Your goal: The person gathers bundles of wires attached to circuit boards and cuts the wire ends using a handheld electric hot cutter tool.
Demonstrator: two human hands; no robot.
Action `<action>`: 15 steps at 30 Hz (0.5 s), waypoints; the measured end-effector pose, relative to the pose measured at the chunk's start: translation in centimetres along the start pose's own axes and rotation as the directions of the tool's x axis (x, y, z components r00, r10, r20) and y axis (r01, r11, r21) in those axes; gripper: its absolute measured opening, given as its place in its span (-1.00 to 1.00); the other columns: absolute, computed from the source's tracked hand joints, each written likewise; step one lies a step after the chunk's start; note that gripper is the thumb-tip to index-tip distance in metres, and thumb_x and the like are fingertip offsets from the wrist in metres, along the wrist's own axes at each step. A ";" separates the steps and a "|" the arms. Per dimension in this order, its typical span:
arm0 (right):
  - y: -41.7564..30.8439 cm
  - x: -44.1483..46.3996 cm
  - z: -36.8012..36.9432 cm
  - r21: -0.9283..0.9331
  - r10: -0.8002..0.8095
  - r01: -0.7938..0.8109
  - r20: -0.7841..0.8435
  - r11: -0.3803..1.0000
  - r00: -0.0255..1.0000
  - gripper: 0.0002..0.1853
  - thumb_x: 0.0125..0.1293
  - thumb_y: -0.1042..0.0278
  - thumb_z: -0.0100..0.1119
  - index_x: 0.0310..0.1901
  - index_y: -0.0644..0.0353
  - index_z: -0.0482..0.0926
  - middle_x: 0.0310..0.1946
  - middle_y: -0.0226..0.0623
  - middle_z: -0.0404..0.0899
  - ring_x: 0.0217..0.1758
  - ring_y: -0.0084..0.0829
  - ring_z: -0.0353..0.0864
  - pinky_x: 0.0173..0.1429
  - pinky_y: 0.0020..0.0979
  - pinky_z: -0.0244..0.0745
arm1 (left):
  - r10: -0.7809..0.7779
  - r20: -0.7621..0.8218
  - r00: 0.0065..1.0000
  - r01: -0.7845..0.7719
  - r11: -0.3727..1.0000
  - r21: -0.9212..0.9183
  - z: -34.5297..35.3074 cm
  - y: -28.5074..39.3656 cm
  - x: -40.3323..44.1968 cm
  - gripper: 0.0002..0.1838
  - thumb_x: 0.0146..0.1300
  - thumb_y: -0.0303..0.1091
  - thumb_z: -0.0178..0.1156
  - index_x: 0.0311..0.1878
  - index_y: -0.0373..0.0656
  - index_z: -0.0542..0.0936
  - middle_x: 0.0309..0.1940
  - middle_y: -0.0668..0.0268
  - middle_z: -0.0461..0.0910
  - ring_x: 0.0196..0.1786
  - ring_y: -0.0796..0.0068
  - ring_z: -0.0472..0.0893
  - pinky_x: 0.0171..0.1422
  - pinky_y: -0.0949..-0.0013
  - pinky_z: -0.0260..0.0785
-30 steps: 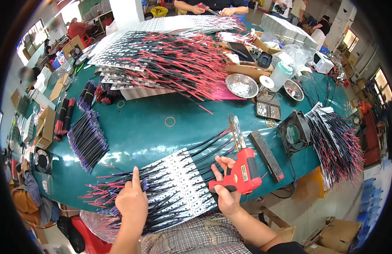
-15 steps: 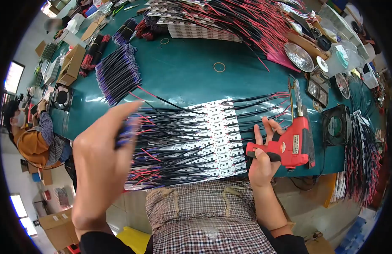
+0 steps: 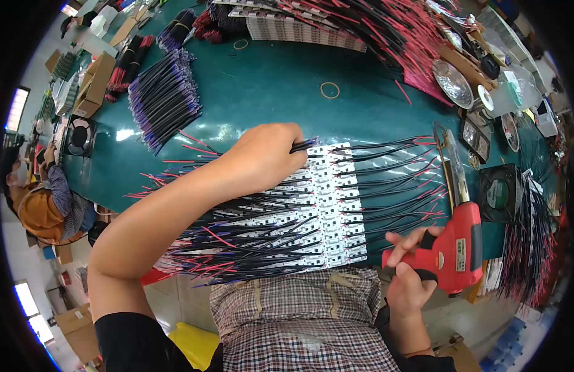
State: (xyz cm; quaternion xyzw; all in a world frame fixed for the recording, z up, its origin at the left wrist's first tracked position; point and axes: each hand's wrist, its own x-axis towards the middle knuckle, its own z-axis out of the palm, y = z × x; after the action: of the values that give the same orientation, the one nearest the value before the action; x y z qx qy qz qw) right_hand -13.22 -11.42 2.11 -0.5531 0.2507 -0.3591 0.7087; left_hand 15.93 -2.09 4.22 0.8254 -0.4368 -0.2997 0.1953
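Observation:
My left hand is closed around several short black wires, whose purple-tipped ends stick out over the top of the white circuit boards. The boards lie side by side on the table, with black wires running off their right edge and more black and red wires spread over their left part. In my right hand is a red soldering gun, gripped by its handle. Its metal tip points up and away, to the right of the boards, apart from them.
A bundle of black wires lies at upper left. Stacked wired boards stand at the back. To the right are a metal dish, a tin and a black fan. A co-worker sits at far left.
My left hand has swung right and away from me, from beside the boards to their top edge, with wires in it. The soldering gun has shifted a little right and nearer to me.

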 end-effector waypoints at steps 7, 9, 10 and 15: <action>-1.4 -1.2 1.1 -0.100 0.271 -0.266 0.049 0.959 0.961 -0.35 0.23 0.35 0.29 0.30 0.27 0.22 -0.25 -0.23 0.44 -0.54 -0.53 0.42 -0.36 -0.38 0.51 | 0.124 -0.246 0.961 -0.101 0.990 0.104 1.1 -1.4 0.6 -0.71 0.18 -0.25 0.38 -0.28 -0.31 0.61 -0.46 -0.01 0.65 -0.33 -0.04 0.66 -0.17 0.06 0.46; -0.9 -1.7 0.4 -0.164 0.276 -0.255 0.125 0.953 0.953 -0.42 0.30 0.39 0.24 0.30 0.29 0.25 -0.32 -0.25 0.43 -0.55 -0.56 0.39 -0.44 -0.44 0.43 | 0.131 -0.263 0.956 -0.103 0.988 0.117 1.6 -1.7 0.7 -0.72 0.16 -0.25 0.38 -0.30 -0.30 0.61 -0.48 0.01 0.64 -0.36 -0.04 0.65 -0.20 0.06 0.46; -1.0 -1.8 0.4 -0.311 0.313 -0.260 0.133 0.914 0.940 -0.46 0.32 0.45 0.20 0.29 0.30 0.28 -0.36 -0.27 0.43 -0.55 -0.58 0.37 -0.44 -0.46 0.41 | 0.140 -0.288 0.947 -0.103 0.985 0.139 1.8 -1.8 0.7 -0.73 0.15 -0.25 0.39 -0.33 -0.30 0.61 -0.50 0.02 0.63 -0.38 -0.04 0.65 -0.22 0.06 0.46; 0.3 -1.4 0.3 -0.552 0.329 -0.161 0.221 0.818 0.918 -0.62 0.43 0.52 0.11 0.23 0.35 0.36 -0.44 -0.33 0.42 -0.61 -0.63 0.31 -0.46 -0.50 0.37 | 0.137 -0.311 0.941 -0.097 0.985 0.142 2.0 -2.2 0.7 -0.75 0.13 -0.26 0.38 -0.34 -0.28 0.62 -0.53 0.05 0.63 -0.42 -0.02 0.65 -0.27 0.06 0.46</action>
State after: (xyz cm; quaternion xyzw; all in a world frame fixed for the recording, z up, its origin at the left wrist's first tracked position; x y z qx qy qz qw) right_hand -13.86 -10.11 1.88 -0.7361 0.2957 -0.0916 0.6019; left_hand 16.21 -1.63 1.19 0.8461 -0.4655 -0.1223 0.2291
